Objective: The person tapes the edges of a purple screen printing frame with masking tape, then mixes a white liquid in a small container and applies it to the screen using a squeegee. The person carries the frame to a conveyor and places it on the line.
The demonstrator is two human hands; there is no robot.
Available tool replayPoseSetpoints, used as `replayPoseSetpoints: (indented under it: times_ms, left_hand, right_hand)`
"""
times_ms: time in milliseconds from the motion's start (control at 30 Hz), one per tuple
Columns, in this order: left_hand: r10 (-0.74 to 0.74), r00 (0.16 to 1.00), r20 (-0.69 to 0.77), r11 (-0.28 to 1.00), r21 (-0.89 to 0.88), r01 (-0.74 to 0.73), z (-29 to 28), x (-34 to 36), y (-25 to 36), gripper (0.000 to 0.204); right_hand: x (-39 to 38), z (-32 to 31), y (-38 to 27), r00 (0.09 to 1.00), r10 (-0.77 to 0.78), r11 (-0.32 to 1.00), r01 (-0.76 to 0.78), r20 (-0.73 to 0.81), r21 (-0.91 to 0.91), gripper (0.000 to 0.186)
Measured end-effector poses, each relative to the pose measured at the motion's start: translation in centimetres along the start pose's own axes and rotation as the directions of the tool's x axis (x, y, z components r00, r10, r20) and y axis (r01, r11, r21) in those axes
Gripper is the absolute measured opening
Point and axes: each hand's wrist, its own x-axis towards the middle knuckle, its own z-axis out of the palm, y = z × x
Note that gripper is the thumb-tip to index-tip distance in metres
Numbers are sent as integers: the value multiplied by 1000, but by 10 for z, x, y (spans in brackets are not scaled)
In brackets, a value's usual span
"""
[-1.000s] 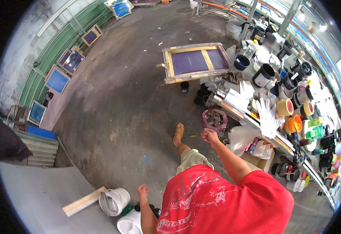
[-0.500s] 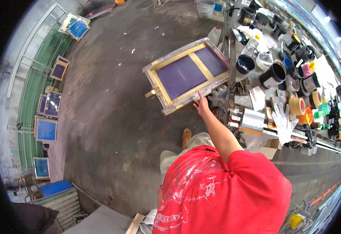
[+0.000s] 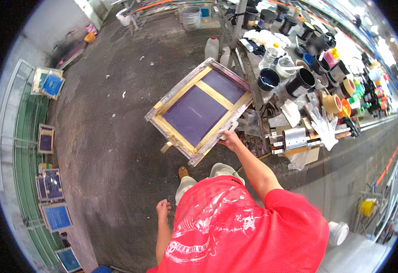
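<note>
Around: white glove (image 3: 325, 130), capped jug (image 3: 211, 48), dark tub (image 3: 268, 80) (blue-black inside). Your right hand (image 3: 230, 140) grips framed screen (image 3: 193, 114); left hand (image 3: 163, 208): empty, loosely curled.

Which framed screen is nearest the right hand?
The large purple screen with the yellow crossbar: the right hand is at its near edge. The other screens are farther off, most along the green wall.

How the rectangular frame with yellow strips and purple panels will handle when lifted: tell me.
The frame will probably stay stiff, given its thick border and crossbar. Its broad, flat purple panels may be fragile if poked. Being wide, it could tip or twist, since the bare right hand is at just one edge.
</note>
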Motion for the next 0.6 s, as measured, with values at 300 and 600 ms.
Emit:
replayPoseSetpoints:
  times_ms: [300,600]
  left_hand:
    - [209,975,82,976,-74,-203,-59,96,172,43]
    - [850,472,235,524,-485,-700,-151,182,328,52]
  right_hand:
    - [-49,146,21,998,15,1000,-14,61,-23,37]
    - [-120,254,-56,796,460,838,-536,393,105,36]
